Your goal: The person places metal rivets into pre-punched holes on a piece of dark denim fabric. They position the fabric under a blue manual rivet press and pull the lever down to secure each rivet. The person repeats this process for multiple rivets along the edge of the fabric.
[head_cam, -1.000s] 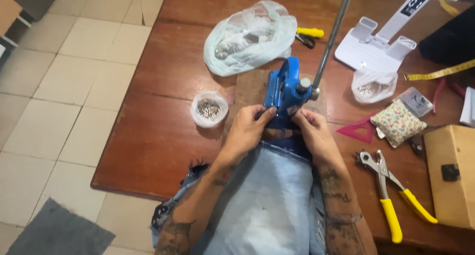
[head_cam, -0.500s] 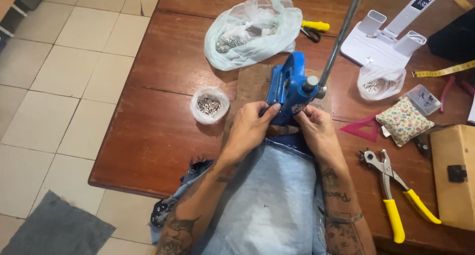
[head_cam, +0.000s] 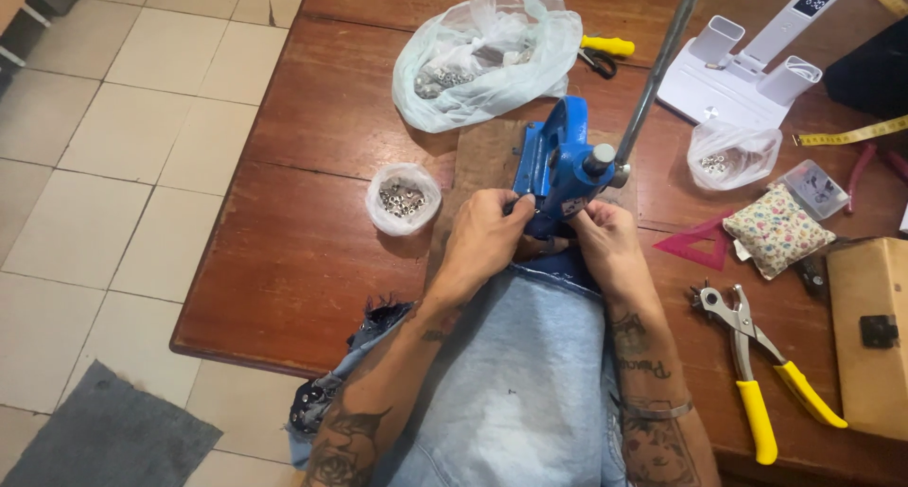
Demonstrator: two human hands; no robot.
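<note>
Currently, the left hand (head_cam: 482,236) and right hand (head_cam: 605,241) are pinching the denim garment (head_cam: 530,373) edge under the blue hand press (head_cam: 558,165), positioning it; pulling the lever (head_cam: 657,66) would follow.

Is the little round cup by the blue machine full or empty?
Not empty: the small cup holds a layer of tiny silver metal pieces covering its bottom.

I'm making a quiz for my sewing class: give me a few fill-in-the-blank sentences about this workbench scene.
1. The hand press is painted ____.
2. Both hands, left hand and right hand, hold pale ____ fabric at the press.
3. The punch pliers have ____ handles.

Missing words: blue; denim; yellow
</note>
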